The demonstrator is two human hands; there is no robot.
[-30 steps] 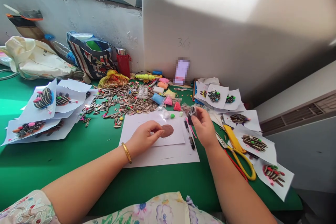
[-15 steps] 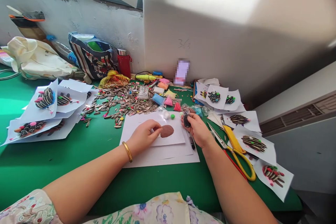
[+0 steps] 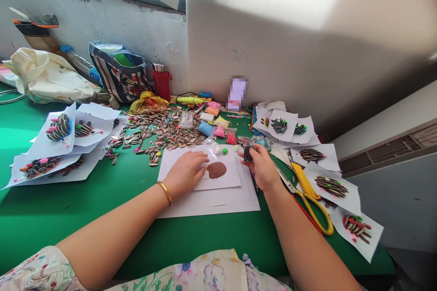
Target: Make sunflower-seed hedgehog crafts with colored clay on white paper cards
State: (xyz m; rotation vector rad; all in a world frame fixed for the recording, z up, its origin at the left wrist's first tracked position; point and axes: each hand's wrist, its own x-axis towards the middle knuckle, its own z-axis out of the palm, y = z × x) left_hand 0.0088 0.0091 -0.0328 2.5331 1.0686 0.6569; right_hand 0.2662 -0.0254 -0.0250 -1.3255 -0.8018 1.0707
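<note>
Your right hand (image 3: 262, 169) has its fingers narrowed in a firm pinch on a dark lump (image 3: 248, 151) at 11 o'clock from the hand. Your left hand (image 3: 185, 175) rests open on the paper (image 3: 221, 185), holding nothing, with a brown disc (image 3: 216, 170) at its 3 o'clock. Keep the pinch steady.

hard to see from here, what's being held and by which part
The right hand pinches a small dark piece, unclear what, by its lower end. The left hand holds nothing.

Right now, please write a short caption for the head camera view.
Left hand on white paper beside a brown clay oval; right hand pinches a dark piece.
</note>
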